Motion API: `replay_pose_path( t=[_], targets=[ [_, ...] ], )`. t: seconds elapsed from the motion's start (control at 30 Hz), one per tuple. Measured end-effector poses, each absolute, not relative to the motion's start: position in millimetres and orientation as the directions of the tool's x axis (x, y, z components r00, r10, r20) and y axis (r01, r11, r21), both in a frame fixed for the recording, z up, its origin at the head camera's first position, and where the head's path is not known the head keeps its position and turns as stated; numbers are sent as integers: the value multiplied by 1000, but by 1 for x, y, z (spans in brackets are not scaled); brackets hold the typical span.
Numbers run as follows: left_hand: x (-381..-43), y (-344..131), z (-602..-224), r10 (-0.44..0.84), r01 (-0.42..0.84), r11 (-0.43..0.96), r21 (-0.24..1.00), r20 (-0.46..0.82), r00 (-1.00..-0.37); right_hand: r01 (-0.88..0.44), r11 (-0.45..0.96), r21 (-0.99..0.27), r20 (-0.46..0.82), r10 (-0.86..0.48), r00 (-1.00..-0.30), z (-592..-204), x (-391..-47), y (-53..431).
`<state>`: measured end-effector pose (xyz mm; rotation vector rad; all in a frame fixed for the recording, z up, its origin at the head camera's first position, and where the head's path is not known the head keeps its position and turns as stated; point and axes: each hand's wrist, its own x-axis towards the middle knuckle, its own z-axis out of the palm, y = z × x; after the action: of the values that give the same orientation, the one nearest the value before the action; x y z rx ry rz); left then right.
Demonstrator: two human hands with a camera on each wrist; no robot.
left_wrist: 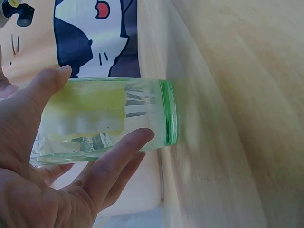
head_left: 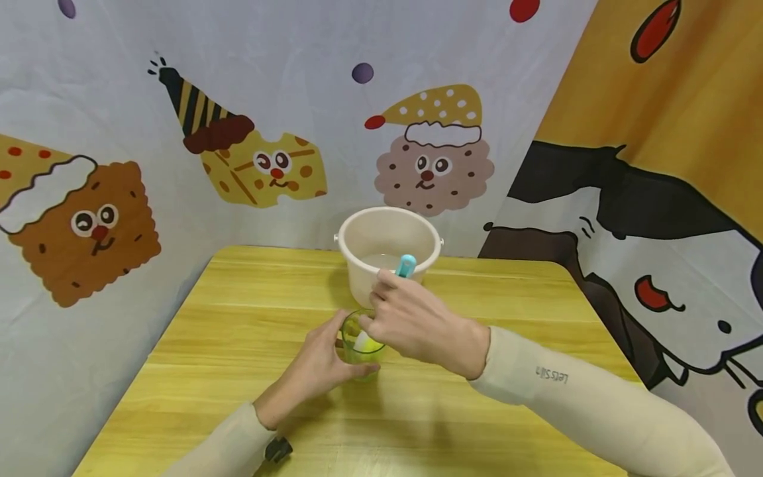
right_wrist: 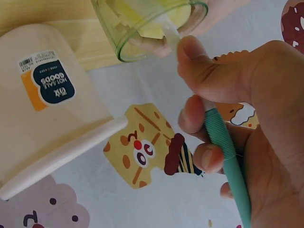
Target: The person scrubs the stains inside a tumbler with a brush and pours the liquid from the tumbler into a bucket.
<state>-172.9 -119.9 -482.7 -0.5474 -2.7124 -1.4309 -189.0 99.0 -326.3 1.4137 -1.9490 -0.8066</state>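
Observation:
A clear green-tinted glass (head_left: 361, 372) stands upright on the wooden table, a little in front of the bucket. My left hand (head_left: 316, 363) grips its side, thumb and fingers round the wall. Pinched in my right hand (head_left: 420, 324) is a sponge cup brush, its teal handle (right_wrist: 221, 137) slanting up out of the glass. Inside the glass, the yellow and white sponge head (left_wrist: 90, 107) shows through the wall in the left wrist view. The brush's pale neck (right_wrist: 170, 29) passes over the rim in the right wrist view.
Behind the glass stands a cream bucket (head_left: 360, 278) with a label (right_wrist: 50, 83) on its side; what its bottom holds is unclear. The wooden table (head_left: 477, 397) ends at a cartoon-printed curtain (head_left: 268, 86). A small black piece (head_left: 277, 450) shows by the left sleeve.

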Motion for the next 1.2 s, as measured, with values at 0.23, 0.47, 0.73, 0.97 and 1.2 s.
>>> replay_pose_path(
  t=[0.23, 0.47, 0.73, 0.97, 1.2],
  targets=[
    [-176, -121, -482, 296, 356, 525, 773, 227, -928, -605, 247, 757, 120, -963, -242, -331, -189, 94],
    [-177, -121, -484, 300, 371, 511, 775, 244, -922, -607, 251, 754, 135, -964, -231, -333, -192, 88],
    [-178, -122, -485, 320, 403, 520, 753, 266, -910, -617, 266, 741, 154, -961, -229, -333, -196, 80],
    [-177, -122, -485, 318, 386, 541, 747, 243, -916, -621, 267, 737, 156, -961, -228, -334, -198, 76],
    [-176, -121, -485, 320, 363, 545, 756, 213, -923, -627, 274, 729, 164, -960, -229, -335, -201, 75]
  ],
)
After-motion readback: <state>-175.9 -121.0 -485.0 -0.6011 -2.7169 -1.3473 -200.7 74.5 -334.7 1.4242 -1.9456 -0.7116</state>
